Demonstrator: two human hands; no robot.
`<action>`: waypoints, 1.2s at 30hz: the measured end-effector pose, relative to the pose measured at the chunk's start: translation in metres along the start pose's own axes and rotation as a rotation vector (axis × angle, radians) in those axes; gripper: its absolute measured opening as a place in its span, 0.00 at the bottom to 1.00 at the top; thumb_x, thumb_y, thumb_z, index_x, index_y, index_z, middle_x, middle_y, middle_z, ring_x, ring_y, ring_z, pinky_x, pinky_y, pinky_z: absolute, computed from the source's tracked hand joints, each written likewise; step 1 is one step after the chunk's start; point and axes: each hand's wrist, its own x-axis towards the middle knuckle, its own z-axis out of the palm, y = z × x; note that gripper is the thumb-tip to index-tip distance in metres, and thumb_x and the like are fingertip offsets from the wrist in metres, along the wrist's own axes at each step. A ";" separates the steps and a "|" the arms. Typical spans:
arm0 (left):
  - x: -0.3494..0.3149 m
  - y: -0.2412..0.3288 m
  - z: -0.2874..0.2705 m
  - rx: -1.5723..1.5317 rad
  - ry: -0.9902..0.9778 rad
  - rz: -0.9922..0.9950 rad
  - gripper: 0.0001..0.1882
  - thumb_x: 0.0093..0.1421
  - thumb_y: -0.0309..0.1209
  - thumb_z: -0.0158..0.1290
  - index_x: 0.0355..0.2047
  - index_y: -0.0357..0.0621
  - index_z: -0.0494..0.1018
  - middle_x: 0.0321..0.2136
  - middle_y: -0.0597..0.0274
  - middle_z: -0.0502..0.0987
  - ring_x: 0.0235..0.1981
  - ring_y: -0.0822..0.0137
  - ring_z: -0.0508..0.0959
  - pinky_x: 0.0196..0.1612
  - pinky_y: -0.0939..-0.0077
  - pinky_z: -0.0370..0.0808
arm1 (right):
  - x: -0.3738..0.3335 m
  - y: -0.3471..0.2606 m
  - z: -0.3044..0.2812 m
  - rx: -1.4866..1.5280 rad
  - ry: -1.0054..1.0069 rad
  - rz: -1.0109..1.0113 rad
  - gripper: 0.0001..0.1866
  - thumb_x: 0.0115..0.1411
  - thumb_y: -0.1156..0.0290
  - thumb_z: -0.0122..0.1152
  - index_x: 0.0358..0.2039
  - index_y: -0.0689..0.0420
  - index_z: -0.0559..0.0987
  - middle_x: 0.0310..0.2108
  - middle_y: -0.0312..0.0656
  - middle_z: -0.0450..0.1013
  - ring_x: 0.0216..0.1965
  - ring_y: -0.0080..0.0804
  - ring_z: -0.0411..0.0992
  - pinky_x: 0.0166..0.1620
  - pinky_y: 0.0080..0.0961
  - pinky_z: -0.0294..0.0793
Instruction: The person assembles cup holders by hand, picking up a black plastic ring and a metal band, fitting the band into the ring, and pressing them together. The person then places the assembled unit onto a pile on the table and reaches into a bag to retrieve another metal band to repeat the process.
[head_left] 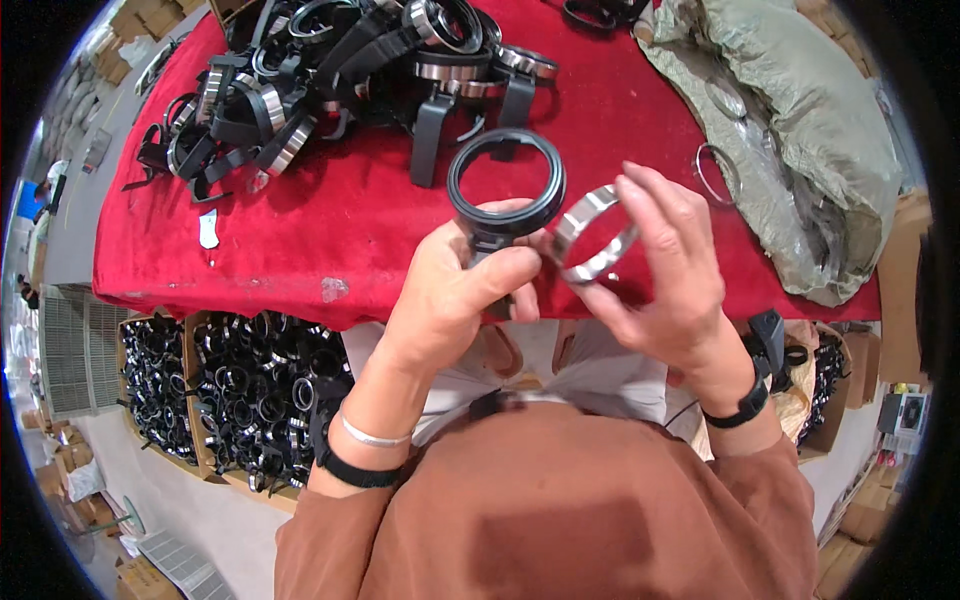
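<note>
Above the front edge of the red-covered table (400,260), my left hand (455,285) grips a black ring with a short stem (555,205), its open circle facing up. The fingers wrap round the stem below the ring. Close on its right, my right hand (665,260) holds a silver metal ring (588,235) between thumb and fingers, tilted on its edge. The fingers are slightly blurred. The two rings are very near each other; whether they touch I cannot tell.
A heap of black and silver ring parts (350,80) covers the table's far left. A crumpled grey-green bag (800,150) lies at the right, with a thin loose ring (712,175) beside it. Below the table, boxes of similar parts (265,390) stand at left and right.
</note>
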 end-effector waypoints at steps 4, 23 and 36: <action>-0.013 0.011 0.005 -0.073 0.084 -0.050 0.36 0.67 0.54 0.29 0.60 0.33 0.53 0.40 0.51 0.75 0.22 0.71 0.76 0.26 0.83 0.71 | 0.011 -0.008 -0.030 0.589 -0.100 0.580 0.43 0.37 0.75 0.71 0.57 0.66 0.65 0.49 0.47 0.68 0.49 0.31 0.69 0.50 0.28 0.71; -0.021 0.020 0.016 0.157 -0.092 -0.127 0.38 0.61 0.26 0.31 0.66 0.52 0.24 0.52 0.51 0.66 0.23 0.73 0.73 0.27 0.81 0.73 | 0.049 0.001 -0.017 0.445 -0.416 0.291 0.39 0.38 0.70 0.73 0.53 0.64 0.69 0.40 0.49 0.74 0.40 0.37 0.75 0.42 0.30 0.76; -0.036 0.026 0.030 0.424 0.044 0.194 0.38 0.61 0.33 0.52 0.65 0.43 0.44 0.45 0.53 0.74 0.45 0.66 0.74 0.50 0.72 0.69 | 0.040 -0.017 -0.008 1.240 -0.079 0.897 0.27 0.60 0.58 0.55 0.51 0.68 0.68 0.39 0.40 0.71 0.41 0.25 0.71 0.41 0.20 0.74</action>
